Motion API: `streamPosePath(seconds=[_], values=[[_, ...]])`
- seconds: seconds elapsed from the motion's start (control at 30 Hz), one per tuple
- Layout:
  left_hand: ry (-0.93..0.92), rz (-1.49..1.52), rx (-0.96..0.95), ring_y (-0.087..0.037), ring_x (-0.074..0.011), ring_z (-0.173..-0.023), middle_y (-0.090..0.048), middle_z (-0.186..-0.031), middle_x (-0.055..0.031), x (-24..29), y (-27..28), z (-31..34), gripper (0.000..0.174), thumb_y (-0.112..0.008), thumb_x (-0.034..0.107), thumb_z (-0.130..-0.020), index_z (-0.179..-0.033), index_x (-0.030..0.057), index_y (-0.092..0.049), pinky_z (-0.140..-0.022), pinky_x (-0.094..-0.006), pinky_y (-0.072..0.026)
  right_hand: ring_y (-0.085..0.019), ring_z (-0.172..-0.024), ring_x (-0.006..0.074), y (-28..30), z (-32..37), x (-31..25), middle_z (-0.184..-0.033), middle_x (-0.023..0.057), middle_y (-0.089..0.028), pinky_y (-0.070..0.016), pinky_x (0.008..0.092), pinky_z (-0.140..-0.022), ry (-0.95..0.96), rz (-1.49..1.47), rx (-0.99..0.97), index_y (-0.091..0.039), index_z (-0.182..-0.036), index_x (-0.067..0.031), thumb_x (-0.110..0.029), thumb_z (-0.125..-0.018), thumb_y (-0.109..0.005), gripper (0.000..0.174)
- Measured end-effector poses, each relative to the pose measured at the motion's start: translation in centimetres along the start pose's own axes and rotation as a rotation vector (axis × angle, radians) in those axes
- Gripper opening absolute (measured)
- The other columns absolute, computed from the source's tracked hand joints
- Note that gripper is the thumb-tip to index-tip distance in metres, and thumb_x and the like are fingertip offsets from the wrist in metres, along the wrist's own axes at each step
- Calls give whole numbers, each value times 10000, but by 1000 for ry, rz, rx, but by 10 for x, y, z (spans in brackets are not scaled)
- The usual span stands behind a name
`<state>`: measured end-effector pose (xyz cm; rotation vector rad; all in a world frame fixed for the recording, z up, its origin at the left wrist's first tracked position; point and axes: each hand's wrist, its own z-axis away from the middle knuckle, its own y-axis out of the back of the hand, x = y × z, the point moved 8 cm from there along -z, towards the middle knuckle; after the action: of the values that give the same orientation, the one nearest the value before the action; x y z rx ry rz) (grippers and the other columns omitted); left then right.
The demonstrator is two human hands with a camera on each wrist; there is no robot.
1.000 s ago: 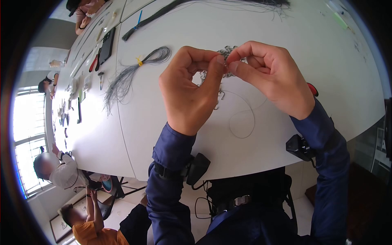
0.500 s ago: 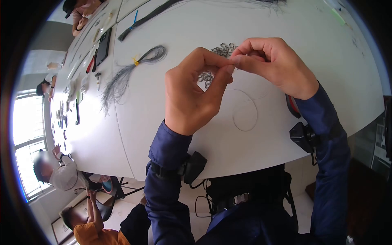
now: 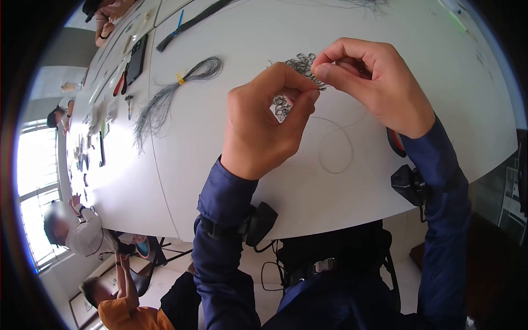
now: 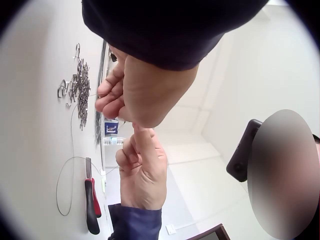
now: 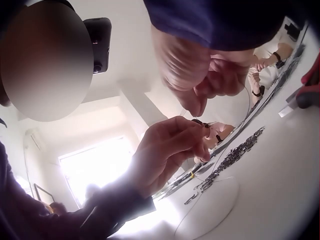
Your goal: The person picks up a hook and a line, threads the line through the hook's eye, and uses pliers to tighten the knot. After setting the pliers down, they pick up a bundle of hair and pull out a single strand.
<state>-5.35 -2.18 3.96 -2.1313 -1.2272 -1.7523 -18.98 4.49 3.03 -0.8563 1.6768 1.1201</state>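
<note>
My left hand point(image 3: 250, 132) pinches a tiny dark piece between thumb and forefinger, mostly hidden by the fingertips; I cannot tell its kind. Up and to the right of it, my right hand point(image 3: 385, 88) has thumb and forefinger pinched on a thin grey strand point(image 5: 248, 102). A small gap separates the two hands' fingertips in the head view. Slack from the strand lies in a loop point(image 3: 320, 159) on the white table below the hands. Behind the fingers sits a pile of small dark metal hooks point(image 3: 300, 63), partly covered by the left hand.
Red-and-black pliers point(image 4: 91, 205) lie beside the right forearm. To the left is a grey strand bundle point(image 3: 159, 104) with a yellow tie; a darker bundle point(image 3: 192, 25) lies farther back. Another red-handled tool point(image 3: 120, 82) is near a black flat device point(image 3: 137, 60). Other people sit around the table.
The fingertips were together at first. My right hand has since drawn up and away from the left, which shifted slightly right. More of the hook pile and the pliers now show.
</note>
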Motion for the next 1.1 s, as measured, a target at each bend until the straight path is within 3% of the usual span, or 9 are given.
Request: streamPosePath(seconds=[0.2, 0.3, 0.4, 0.53, 0.73, 0.83, 0.93, 1.1], values=[[63, 142, 143, -701, -133, -706, -702, -734, -66, -6, 13, 0, 44, -684, -14, -867, -898, -10, -654, -648, -263, -524, -387, -570, 58, -13, 5, 1, -607, -44, -449, -345, 257, -516, -154, -26, -142, -697, -931, 8, -183, -913, -720, 193], [32, -12, 177, -700, -131, -703, -705, -736, -67, -10, 17, -1, 46, -687, -5, -869, -898, -4, -652, -636, -256, -519, -383, -565, 57, -13, 9, -15, -593, -35, -436, -339, 263, -509, -68, 180, -126, -698, -924, 4, -171, -907, -721, 177], [14, -122, 68, -700, -129, -704, -707, -736, -68, -7, 8, -2, 42, -687, 3, -873, -895, -1, -651, -634, -250, -516, -378, -557, 58, -2, 8, -29, -581, -26, -427, -333, 265, -505, 140, 287, 8, -699, -920, 1, -164, -907, -715, 166], [34, 3, -19, -689, -127, -724, -701, -772, -70, -2, -2, 0, 42, -680, -4, -887, -908, -16, -645, -663, -251, -521, -376, -561, 53, 0, 1, -6, -586, -42, -445, -336, 255, -515, 7, 28, -15, -698, -915, 10, -167, -918, -703, 177], [80, 67, 55, -665, -124, -768, -686, -840, -74, -5, 9, 0, 54, -668, -16, -914, -949, -45, -638, -713, -252, -530, -377, -562, 52, -13, 6, -1, -586, -49, -428, -328, 256, -513, -166, 29, -181, -700, -905, 8, -167, -909, -703, 175], [94, -40, 73, -679, -127, -748, -691, -806, -67, -8, 11, -1, 42, -672, -18, -900, -924, -29, -639, -691, -251, -526, -379, -566, 54, -8, 8, -27, -590, -50, -426, -324, 260, -512, 33, 277, -124, -698, -897, 9, -175, -902, -714, 185], [42, -55, 32, -705, -130, -706, -701, -733, -55, -6, 4, -1, 44, -683, -11, -873, -877, 1, -641, -643, -246, -517, -385, -572, 55, 2, 5, -23, -596, -48, -438, -324, 260, -512, 7, 192, -12, -695, -897, 11, -180, -902, -716, 192], [29, 102, 33, -703, -129, -707, -700, -725, -58, -3, 1, 1, 52, -685, -10, -870, -879, -2, -635, -637, -246, -512, -378, -567, 54, -5, 0, 9, -599, -48, -441, -322, 256, -512, -50, -50, -45, -696, -903, 9, -182, -900, -718, 192]])
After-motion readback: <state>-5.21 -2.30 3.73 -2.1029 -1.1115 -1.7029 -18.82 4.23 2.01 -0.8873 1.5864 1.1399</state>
